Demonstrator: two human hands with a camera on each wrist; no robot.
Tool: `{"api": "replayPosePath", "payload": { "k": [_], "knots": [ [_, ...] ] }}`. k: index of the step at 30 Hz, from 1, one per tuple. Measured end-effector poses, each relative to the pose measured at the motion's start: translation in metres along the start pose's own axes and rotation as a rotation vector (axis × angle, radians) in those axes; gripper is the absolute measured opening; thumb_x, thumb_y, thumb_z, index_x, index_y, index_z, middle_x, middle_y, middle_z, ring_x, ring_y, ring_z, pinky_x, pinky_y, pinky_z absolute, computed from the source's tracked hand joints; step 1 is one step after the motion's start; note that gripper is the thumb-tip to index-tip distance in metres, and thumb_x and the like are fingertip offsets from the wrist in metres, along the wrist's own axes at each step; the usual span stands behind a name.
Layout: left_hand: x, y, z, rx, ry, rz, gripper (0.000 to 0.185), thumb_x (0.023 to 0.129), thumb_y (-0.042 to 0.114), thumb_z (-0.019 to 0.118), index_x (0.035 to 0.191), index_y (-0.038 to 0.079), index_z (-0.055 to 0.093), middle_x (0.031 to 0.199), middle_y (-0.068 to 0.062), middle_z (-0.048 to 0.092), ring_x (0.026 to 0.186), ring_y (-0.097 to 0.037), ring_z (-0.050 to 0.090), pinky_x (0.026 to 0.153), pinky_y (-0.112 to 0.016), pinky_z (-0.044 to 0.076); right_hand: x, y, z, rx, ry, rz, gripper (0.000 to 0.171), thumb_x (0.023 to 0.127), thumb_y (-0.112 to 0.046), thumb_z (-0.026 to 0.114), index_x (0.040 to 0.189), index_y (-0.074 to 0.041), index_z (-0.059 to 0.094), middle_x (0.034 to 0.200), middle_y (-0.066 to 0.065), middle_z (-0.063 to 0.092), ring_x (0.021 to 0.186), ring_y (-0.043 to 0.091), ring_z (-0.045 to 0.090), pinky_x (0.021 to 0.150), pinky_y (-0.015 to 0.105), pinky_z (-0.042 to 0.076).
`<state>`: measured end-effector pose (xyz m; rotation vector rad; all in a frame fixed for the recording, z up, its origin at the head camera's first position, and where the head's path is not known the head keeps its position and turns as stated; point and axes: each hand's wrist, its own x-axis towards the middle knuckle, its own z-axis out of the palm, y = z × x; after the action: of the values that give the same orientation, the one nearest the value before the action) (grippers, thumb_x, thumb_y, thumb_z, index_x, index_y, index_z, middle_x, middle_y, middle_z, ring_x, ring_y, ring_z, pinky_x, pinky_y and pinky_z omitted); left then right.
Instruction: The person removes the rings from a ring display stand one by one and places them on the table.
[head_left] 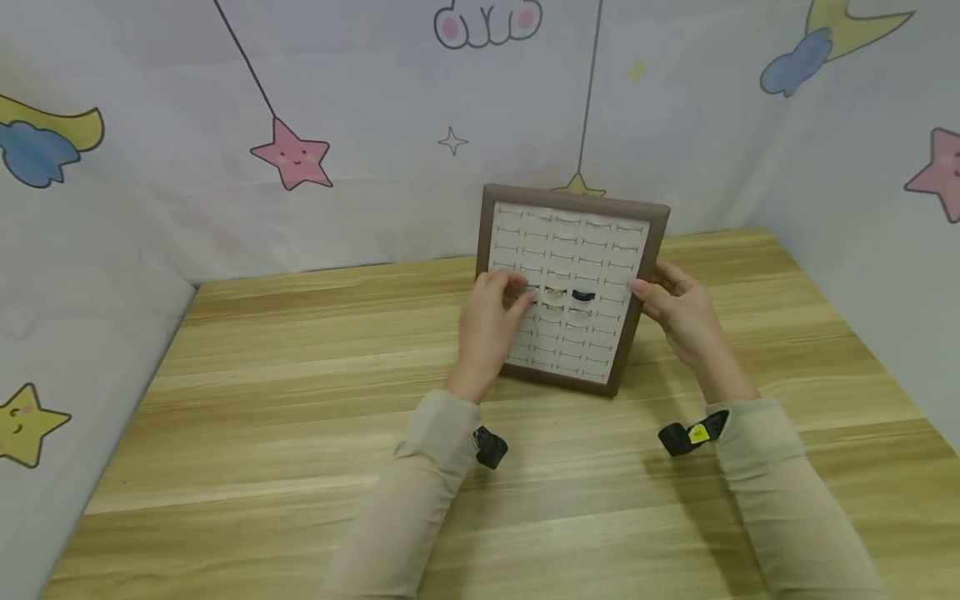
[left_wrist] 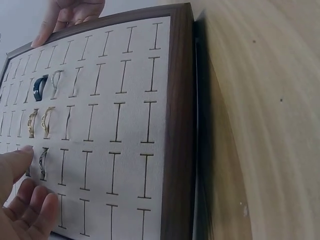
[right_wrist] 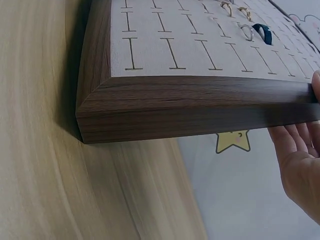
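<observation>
A ring display tray [head_left: 573, 197] with a brown wooden frame and a cream slotted pad stands tilted on the wooden table. It carries a black ring [head_left: 582, 295], gold rings [head_left: 555, 293] and a silver ring [left_wrist: 56, 82] near its middle. My left hand [head_left: 520, 297] reaches onto the pad's left side. Its thumb [left_wrist: 17, 162] and fingertips pinch a small dark ring [left_wrist: 28, 169] beside another dark ring [left_wrist: 44, 162] sitting in a slot. My right hand [head_left: 678, 308] grips the tray's right edge [right_wrist: 190, 105], thumb on the front, fingers behind.
The wooden table [head_left: 262, 400] is bounded by white curtain walls with star and moon prints on the left, back and right. The tray stands near the back wall. Black wrist-worn cameras [head_left: 491, 447] hang at both sleeves.
</observation>
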<state>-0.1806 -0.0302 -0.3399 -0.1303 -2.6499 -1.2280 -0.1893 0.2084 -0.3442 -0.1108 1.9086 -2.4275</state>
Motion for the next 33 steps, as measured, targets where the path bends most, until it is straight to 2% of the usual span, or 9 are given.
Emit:
{"api": "replayPosePath", "payload": {
  "k": [9,19,25,28,33],
  "knots": [
    [-0.001,0.001,0.000,0.076,0.016,0.031,0.018,0.092,0.027,0.060,0.099,0.011,0.063,0.108,-0.006,0.057,0.094,-0.018,0.061,0.077,-0.030,0.053,0.001,0.000,0.001,-0.012,-0.010,-0.014,0.029,0.090,-0.007,0.064,0.115,-0.017,0.057,0.106,-0.004,0.058,0.093,0.004,0.060,0.081,0.015,0.053],
    [-0.001,-0.004,-0.005,-0.019,-0.046,0.058,0.018,0.090,0.024,0.062,0.093,0.005,0.061,0.105,-0.011,0.061,0.098,-0.022,0.060,0.087,-0.032,0.053,0.000,0.002,0.000,-0.013,-0.002,-0.016,0.026,0.090,-0.007,0.064,0.112,-0.020,0.059,0.104,-0.006,0.059,0.092,0.003,0.060,0.081,0.014,0.053],
    [-0.004,-0.003,-0.013,-0.100,-0.056,-0.014,0.017,0.089,0.023,0.064,0.095,0.007,0.063,0.103,-0.008,0.067,0.099,-0.022,0.064,0.084,-0.033,0.054,0.000,0.002,0.000,-0.016,-0.003,-0.016,0.027,0.090,-0.007,0.064,0.112,-0.020,0.058,0.106,-0.006,0.058,0.092,0.003,0.060,0.081,0.014,0.053],
    [-0.006,-0.004,-0.020,-0.105,-0.039,-0.049,0.017,0.090,0.025,0.064,0.097,0.009,0.063,0.103,-0.005,0.068,0.096,-0.020,0.065,0.078,-0.033,0.054,0.000,0.002,-0.001,-0.034,-0.002,-0.017,0.026,0.090,-0.008,0.064,0.113,-0.019,0.058,0.106,-0.006,0.058,0.093,0.003,0.059,0.081,0.013,0.053],
    [-0.010,-0.011,-0.034,-0.097,0.006,-0.079,0.022,0.091,0.026,0.064,0.107,0.011,0.064,0.109,-0.004,0.068,0.098,-0.021,0.064,0.077,-0.034,0.054,0.000,0.002,-0.001,-0.041,-0.001,-0.012,0.026,0.090,-0.009,0.064,0.112,-0.021,0.058,0.106,-0.006,0.058,0.093,0.003,0.059,0.081,0.013,0.052]
  ]
}}
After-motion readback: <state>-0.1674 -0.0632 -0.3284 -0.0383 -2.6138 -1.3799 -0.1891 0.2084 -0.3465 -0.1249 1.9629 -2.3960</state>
